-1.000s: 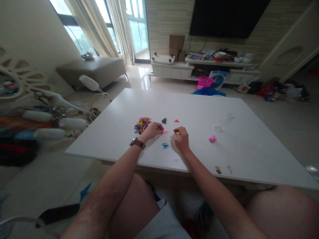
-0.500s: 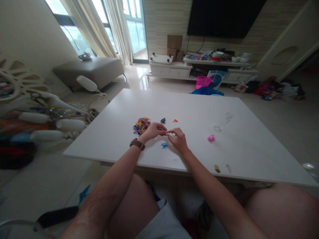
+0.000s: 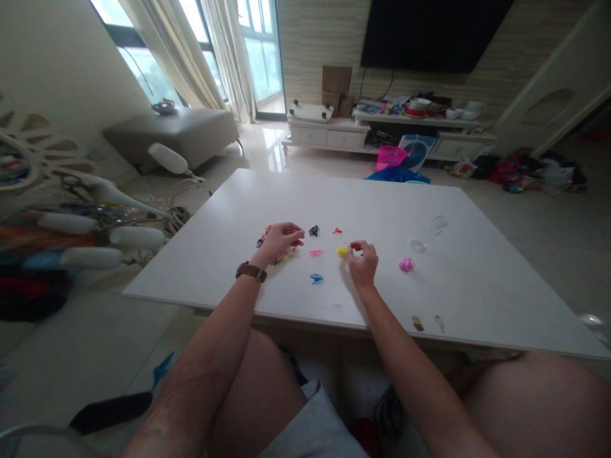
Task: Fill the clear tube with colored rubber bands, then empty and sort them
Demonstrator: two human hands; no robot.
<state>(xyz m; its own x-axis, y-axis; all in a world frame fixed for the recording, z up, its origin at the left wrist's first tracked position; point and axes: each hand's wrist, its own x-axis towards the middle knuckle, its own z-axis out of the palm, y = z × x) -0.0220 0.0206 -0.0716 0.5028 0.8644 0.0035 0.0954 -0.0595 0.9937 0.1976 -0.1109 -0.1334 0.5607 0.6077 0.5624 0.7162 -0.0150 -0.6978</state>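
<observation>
My left hand (image 3: 282, 240) is over the pile of small multicoloured rubber bands (image 3: 285, 256), covering most of it. Its fingers point right, slightly apart, with nothing visible in them. Beside a little yellow heap (image 3: 342, 252), my right hand (image 3: 363, 259) has its thumb and forefinger curled together; whatever lies between them is too small to make out. Between the hands lie small groups of pink bands (image 3: 316, 253), black bands (image 3: 314, 231) and blue bands (image 3: 316, 278). A few red pieces (image 3: 337, 231) sit farther back.
On the right of the white table (image 3: 267, 191) are a pink round item (image 3: 407, 264), a clear ring (image 3: 417, 245) and a clear container (image 3: 439, 224). A yellow cartoon figure piece (image 3: 417, 323) and a clear piece (image 3: 439, 323) lie near the front edge.
My hands were together over the middle and have moved apart, the left to the pile and the right to the yellow heap. Pink and yellow bands now show where the hands were.
</observation>
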